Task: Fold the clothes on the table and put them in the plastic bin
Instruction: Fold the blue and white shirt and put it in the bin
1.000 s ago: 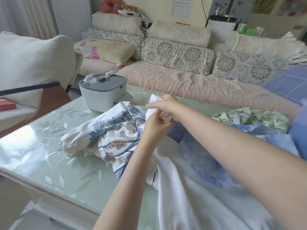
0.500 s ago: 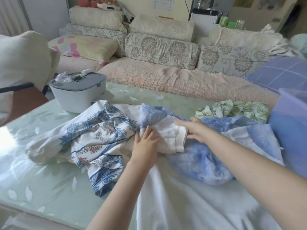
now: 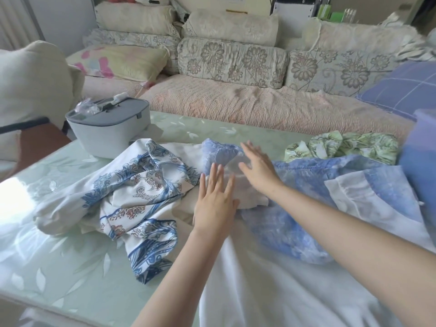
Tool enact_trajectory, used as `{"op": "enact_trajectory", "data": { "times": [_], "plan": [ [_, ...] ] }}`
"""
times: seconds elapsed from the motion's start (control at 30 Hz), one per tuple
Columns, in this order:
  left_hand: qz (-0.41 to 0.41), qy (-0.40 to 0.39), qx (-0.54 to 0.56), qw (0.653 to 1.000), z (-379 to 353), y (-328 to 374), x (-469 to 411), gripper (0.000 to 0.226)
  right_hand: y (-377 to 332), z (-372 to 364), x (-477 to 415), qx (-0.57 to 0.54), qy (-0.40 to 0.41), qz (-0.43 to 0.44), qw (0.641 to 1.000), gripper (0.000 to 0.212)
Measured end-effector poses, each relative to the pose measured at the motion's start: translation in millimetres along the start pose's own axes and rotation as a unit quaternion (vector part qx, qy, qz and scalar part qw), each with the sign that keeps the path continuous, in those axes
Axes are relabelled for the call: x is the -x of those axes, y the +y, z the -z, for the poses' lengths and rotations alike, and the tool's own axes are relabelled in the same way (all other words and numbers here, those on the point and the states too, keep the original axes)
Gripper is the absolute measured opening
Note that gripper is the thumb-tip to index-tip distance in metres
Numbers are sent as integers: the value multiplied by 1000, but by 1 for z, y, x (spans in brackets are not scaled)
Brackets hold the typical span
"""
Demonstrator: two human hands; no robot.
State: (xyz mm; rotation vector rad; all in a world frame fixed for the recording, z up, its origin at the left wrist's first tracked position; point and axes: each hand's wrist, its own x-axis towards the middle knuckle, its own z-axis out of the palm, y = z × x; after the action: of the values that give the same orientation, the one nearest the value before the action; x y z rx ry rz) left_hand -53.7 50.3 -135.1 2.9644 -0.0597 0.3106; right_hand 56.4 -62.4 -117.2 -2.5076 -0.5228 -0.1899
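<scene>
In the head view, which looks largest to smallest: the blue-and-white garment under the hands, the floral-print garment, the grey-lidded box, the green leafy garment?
1. blue-and-white garment, though it lies nearest the camera.
2. floral-print garment.
3. grey-lidded box and green leafy garment: about alike, not ranked.

I get only one view here: the wide-angle head camera, worn by the person, facing forward and down. It sits close above the near edge of the tabletop (image 3: 59,267) and looks across it toward the sofa (image 3: 236,107) beyond.
</scene>
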Motion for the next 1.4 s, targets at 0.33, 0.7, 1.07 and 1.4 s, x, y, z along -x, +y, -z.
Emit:
{"op": "enact_trajectory", "data": {
  "times": [0.33,0.7,1.07,1.4],
  "plan": [
    [32,-72,-23,997,-12,-11,2,62,-48,-63,-34,-15,-235,-30,971,63],
    [119,78,186,972,16,-19,6,33,-45,-54,-32,-114,-227,-40,966,60],
    [246,-24,253,935,32,-19,42,50,-30,19,54,-170,-196,-34,965,55],
    [257,-100,221,936,46,-24,61,13,-31,-10,85,-122,-228,-74,963,49]
  ]
}}
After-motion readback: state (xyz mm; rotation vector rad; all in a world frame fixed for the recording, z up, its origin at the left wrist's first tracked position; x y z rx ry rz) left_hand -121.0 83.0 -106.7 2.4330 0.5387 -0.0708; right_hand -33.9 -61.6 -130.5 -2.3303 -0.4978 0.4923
